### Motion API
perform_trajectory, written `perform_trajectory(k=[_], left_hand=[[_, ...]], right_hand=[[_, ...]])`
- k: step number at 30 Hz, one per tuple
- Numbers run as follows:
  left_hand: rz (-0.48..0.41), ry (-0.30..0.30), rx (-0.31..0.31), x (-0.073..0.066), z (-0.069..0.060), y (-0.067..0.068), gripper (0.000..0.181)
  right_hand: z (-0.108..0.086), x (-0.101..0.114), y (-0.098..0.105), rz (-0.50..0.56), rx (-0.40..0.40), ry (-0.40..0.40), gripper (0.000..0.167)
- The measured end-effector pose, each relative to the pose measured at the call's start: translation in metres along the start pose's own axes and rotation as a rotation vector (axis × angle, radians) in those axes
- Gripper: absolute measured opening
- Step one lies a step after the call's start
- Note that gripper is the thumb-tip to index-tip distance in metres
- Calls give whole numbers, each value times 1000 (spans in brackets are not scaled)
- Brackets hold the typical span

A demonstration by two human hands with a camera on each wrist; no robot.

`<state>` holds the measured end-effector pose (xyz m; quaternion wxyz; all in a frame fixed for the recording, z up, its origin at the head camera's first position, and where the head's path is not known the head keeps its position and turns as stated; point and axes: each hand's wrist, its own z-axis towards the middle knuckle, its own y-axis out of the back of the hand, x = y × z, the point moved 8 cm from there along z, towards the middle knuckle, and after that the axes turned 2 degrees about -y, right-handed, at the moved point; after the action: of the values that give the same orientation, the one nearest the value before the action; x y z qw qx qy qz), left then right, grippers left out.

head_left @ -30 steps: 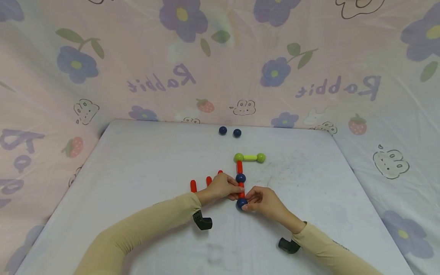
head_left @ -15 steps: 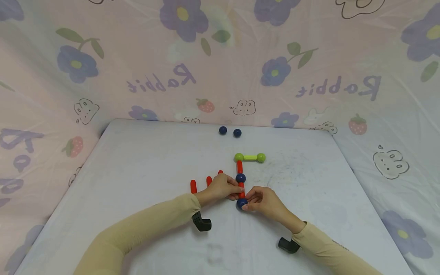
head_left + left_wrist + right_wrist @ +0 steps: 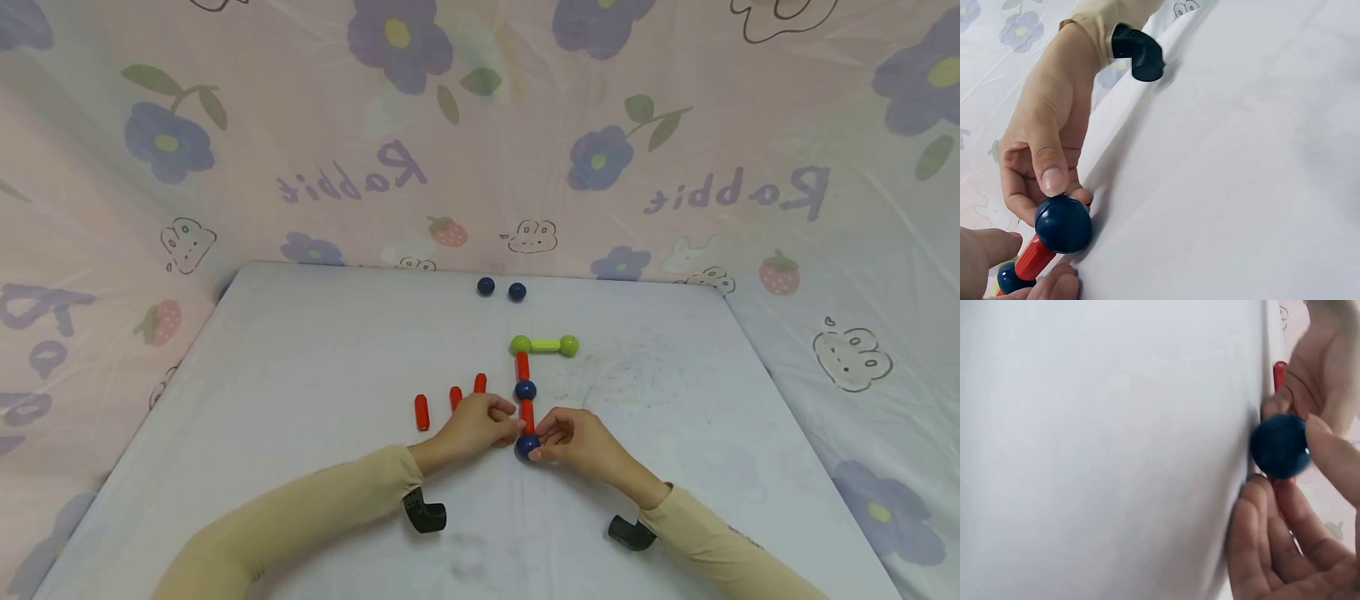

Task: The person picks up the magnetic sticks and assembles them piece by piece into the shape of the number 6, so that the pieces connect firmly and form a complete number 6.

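Ball-and-rod chain on the white table, right of the loose red rods. Your right hand pinches its near blue ball; your left hand, thumb and fingers apart, sits beside the near red rod. Expect light, rigid, slick parts: grip rods mid-length, balls across their sides.

The near ball was dark blue and the stick at its twelve o'clock red, as were the loose sticks toward ten. Further up at twelve, a bar was lime green. Sleeves were beige, the table white, the backdrop pale pink with purple flowers and red strawberries.
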<state>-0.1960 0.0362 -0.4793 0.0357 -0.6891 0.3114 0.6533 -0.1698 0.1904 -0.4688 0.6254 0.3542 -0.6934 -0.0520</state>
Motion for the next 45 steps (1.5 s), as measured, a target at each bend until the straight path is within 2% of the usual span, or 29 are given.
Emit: perform_trajectory(k=[5, 8, 12, 16, 23, 30, 36, 42, 45], left_hand=[[-4, -23, -11, 4, -11, -1, 40], [-43, -27, -3, 6, -18, -5, 40], [-112, -21, 3, 9, -27, -11, 43], [-165, -10, -2, 9, -34, -18, 45], [-244, 13, 8, 10, -39, -29, 51], [-323, 43, 53, 8, -40, -35, 52], [-365, 66, 92, 8, -38, -38, 46], [-365, 92, 110, 11, -36, -39, 43], [-369, 85, 114, 10, -36, -38, 42]], right_hand=[[4, 6, 12, -73, 49, 40, 25], [10, 15, 24, -131, 39, 71, 24], [25, 29, 39, -173, 15, 126, 23], [43, 45, 44, -188, 15, 188, 25], [80, 65, 29, -237, 111, 261, 29], [110, 76, 9, -228, 246, 262, 29], [123, 76, -6, -269, 323, 245, 28], [130, 73, -19, -349, 359, 240, 28], [132, 74, -22, -371, 364, 241, 28]])
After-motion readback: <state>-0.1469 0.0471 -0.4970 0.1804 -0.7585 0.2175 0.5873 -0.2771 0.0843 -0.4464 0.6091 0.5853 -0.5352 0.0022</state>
